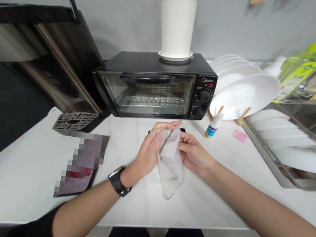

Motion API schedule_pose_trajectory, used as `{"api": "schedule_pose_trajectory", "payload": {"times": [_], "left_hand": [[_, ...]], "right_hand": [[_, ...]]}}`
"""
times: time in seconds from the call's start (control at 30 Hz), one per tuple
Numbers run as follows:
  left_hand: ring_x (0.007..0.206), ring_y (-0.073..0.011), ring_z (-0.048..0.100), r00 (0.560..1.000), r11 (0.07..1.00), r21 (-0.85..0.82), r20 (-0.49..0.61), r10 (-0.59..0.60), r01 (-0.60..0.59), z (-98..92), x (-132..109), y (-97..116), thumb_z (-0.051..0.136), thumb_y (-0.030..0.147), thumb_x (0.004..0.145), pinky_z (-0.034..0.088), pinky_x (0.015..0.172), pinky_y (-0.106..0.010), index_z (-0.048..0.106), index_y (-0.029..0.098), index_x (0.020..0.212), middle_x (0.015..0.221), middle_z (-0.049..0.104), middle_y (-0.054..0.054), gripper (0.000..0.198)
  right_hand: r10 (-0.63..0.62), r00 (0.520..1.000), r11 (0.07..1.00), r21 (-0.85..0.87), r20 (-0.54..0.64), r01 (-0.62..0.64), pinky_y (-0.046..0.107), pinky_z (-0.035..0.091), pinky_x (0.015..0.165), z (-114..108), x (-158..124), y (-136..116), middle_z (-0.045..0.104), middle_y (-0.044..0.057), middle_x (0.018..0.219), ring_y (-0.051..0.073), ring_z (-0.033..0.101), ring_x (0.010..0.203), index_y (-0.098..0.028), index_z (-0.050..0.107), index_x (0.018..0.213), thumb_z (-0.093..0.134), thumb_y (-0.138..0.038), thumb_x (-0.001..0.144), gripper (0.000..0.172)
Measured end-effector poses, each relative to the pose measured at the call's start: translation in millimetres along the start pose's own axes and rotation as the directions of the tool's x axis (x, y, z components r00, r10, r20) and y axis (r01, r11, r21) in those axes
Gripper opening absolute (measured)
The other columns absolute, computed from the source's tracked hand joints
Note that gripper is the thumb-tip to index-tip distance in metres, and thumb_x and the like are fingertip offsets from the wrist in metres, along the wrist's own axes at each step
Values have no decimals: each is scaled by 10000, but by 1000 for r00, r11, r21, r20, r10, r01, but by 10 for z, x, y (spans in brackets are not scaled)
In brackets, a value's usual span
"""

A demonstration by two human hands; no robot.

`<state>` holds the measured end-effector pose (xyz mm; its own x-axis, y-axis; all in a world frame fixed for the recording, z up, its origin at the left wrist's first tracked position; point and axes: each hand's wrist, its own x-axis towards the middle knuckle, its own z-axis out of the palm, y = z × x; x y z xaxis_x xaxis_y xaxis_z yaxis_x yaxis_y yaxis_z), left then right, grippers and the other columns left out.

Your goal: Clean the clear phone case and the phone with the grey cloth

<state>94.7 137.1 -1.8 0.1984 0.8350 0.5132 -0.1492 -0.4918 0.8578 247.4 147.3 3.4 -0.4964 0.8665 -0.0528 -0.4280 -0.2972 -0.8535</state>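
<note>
My left hand (148, 152) is closed around the edge of a clear phone case (171, 188), thumb on the near face. The case is tilted, its lower end pointing toward me above the counter. With bent fingers, my right hand (196, 154) presses a thin white wipe (171, 146) against the inside of the case. A dark object shows only at its edges behind my hands, too hidden to name. To the right of my hands stands a small spray bottle (212, 126) with a blue and yellow label.
A black toaster oven (153, 90) bears a white pot (176, 26) of chopsticks. Left are a tablet-like device (85, 167), its screen blurred, and a tall appliance (66, 53). Right are racked plates (244, 94), a pink note (240, 136) and a sink (288, 179) with bowls.
</note>
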Motion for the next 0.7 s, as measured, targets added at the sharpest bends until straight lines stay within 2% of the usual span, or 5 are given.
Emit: {"api": "schedule_pose_trajectory", "payload": {"times": [0.13, 0.33, 0.43, 0.6, 0.7], "left_hand": [[1379, -314, 583, 993, 998, -12, 101, -54, 56, 2, 7, 11, 439, 554, 1062, 387, 1209, -480, 715, 231, 1235, 1437, 665, -119, 459], [1431, -293, 535, 996, 999, -32, 87, -32, 35, -1, 11, 8, 408, 538, 1073, 335, 1259, -460, 726, 245, 1280, 1469, 643, -87, 479], [1417, -302, 545, 988, 996, -30, 138, -74, 79, -1, 1, -18, 425, 528, 1068, 339, 1255, -465, 690, 243, 1351, 1490, 627, -95, 481], [1358, -292, 585, 994, 993, -52, 30, -107, 108, 0, 14, -13, 354, 496, 1086, 377, 1225, -458, 725, 232, 1292, 1409, 681, -89, 499], [1368, -292, 581, 996, 997, -7, 57, -74, 75, 8, 8, -19, 389, 507, 1078, 362, 1239, -459, 712, 238, 1318, 1428, 672, -89, 484]], "right_hand": [[20, 993, 993, -113, -116, -33, 241, 411, 534, -64, 32, 41, 675, -10, 599, 121, 560, 526, -165, 701, 700, 930, -483, 674, 392], [-27, 999, 997, -69, -23, 26, 246, 467, 605, -49, 17, 46, 706, -10, 678, 130, 616, 606, -175, 706, 739, 965, -434, 613, 387], [-22, 995, 989, -150, -101, 7, 235, 420, 536, -64, 19, 55, 673, -9, 615, 119, 571, 544, -166, 683, 691, 912, -512, 690, 414], [-52, 998, 992, -114, -29, 48, 248, 457, 576, -56, 24, 50, 663, -18, 618, 117, 567, 545, -171, 676, 710, 927, -476, 667, 398], [-45, 997, 986, -163, -58, 35, 254, 474, 599, -55, 21, 48, 695, -14, 674, 125, 594, 579, -178, 684, 741, 931, -452, 665, 377]]}}
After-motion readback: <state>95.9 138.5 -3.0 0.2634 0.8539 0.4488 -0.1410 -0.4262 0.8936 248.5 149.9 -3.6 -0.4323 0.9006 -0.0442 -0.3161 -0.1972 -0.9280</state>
